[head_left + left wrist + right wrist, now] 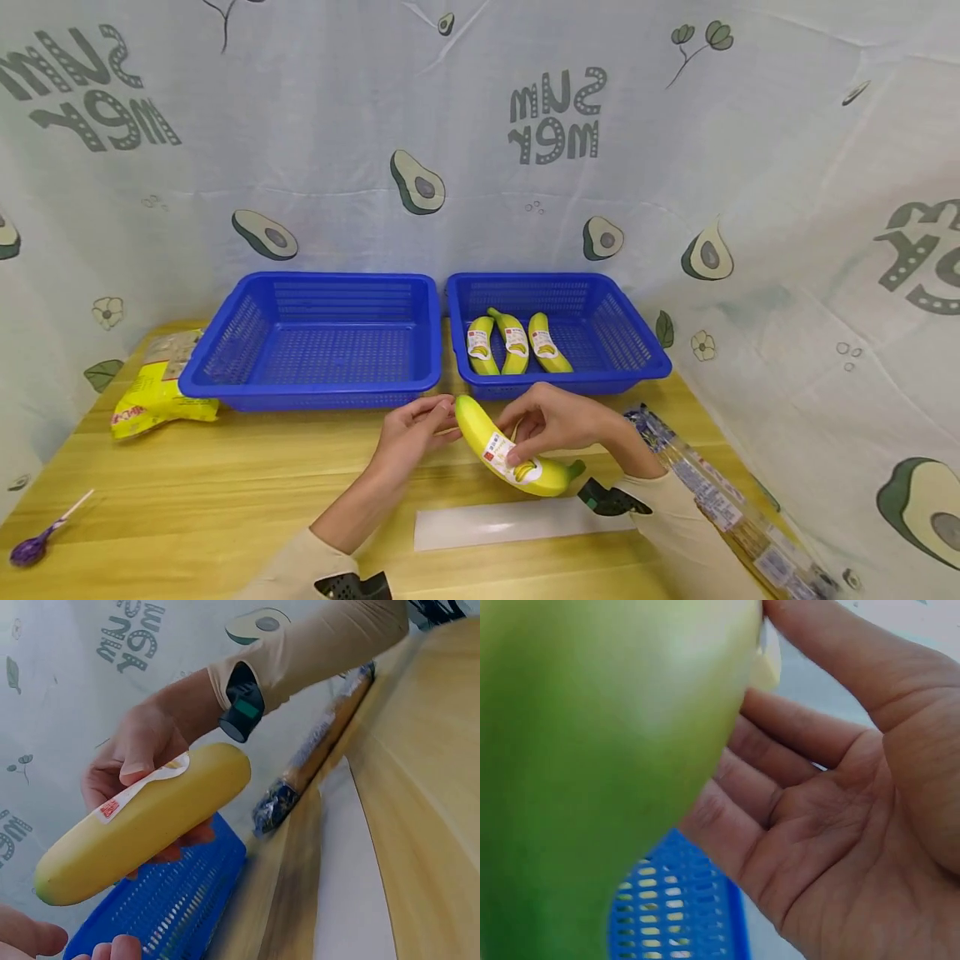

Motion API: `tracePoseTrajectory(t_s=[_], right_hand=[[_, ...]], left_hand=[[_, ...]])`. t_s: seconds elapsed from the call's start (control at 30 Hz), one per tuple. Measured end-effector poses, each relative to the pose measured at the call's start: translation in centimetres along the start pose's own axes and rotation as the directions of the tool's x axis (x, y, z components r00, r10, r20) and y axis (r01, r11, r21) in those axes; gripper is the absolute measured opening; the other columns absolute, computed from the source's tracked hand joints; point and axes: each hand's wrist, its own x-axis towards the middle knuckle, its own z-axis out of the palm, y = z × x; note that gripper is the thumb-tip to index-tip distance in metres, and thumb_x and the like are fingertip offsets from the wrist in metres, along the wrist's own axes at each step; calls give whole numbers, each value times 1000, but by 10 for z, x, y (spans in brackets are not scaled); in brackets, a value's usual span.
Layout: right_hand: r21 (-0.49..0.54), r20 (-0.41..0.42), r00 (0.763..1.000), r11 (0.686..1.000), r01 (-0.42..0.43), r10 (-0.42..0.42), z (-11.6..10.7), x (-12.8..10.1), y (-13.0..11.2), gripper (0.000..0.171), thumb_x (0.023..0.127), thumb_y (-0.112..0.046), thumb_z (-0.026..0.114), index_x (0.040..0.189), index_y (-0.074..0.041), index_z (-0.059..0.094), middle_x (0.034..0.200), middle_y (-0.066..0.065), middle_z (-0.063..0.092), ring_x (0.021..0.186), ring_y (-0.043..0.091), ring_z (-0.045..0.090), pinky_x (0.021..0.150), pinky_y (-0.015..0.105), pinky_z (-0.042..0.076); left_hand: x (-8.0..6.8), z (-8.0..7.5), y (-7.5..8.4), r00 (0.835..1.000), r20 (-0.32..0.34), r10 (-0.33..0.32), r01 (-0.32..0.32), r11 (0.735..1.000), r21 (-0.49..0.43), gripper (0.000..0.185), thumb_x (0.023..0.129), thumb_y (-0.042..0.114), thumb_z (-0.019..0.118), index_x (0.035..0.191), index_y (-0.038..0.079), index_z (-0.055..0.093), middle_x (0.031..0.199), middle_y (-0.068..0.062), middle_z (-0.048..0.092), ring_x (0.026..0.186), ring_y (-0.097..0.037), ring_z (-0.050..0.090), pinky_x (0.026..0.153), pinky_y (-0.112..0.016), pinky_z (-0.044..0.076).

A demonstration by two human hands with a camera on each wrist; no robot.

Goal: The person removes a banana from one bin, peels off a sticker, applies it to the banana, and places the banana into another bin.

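Note:
Both hands hold a yellow banana (480, 429) with a white and red label just above the wooden table, in front of two blue baskets. My right hand (558, 421) grips its middle, thumb on the label and fingers underneath; the left wrist view shows that hand (142, 746) on the banana (150, 825). My left hand (408, 433) pinches the banana's rounded end, and its fingertips (30, 937) show at the bottom edge. In the right wrist view the banana (592, 750) fills the left side, beside my palm (855, 825).
The left basket (315, 387) holds nothing; the right basket (645, 333) holds three labelled bananas (513, 342). A white strip (517, 521) lies near the table's front. A yellow packet (153, 396) and purple lollipop (33, 546) lie left, a long plastic package (720, 500) right.

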Motion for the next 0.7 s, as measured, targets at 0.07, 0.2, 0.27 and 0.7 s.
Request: tracePoseTrajectory(t_s=[0.07, 0.2, 0.27, 0.7], right_hand=[[1, -22, 1000, 1000, -5, 5, -3, -2, -1, 32, 93, -9, 86, 120, 4, 77, 102, 6, 80, 82, 11, 75, 78, 31, 67], [14, -55, 998, 1000, -11, 12, -9, -5, -5, 34, 94, -9, 86, 122, 6, 75, 102, 7, 80, 83, 14, 76, 78, 32, 67], [32, -65, 998, 999, -14, 16, -12, -6, -6, 34, 94, -8, 85, 123, 8, 74, 103, 8, 80, 84, 16, 76, 78, 32, 67], [8, -170, 985, 999, -41, 42, -32, -11, -12, 36, 94, -8, 85, 123, 10, 74, 103, 10, 79, 87, 18, 77, 80, 30, 67]], left_hand=[[3, 6, 0, 999, -3, -40, 40, 998, -51, 33, 110, 6, 62, 135, -15, 62, 114, -14, 77, 96, -17, 77, 93, -37, 65], [9, 17, 0, 995, -19, -99, 95, 985, -144, 38, 111, 6, 59, 142, -15, 57, 112, -10, 76, 96, -15, 75, 95, -35, 64], [13, 21, 0, 993, -33, -117, 108, 976, -190, 37, 110, 3, 57, 143, -15, 56, 108, -9, 76, 95, -15, 74, 94, -34, 64], [30, 29, 2, 987, -67, -145, 97, 876, -472, 19, 109, -3, 58, 127, -10, 59, 107, -13, 68, 98, -21, 74, 101, -38, 62]])
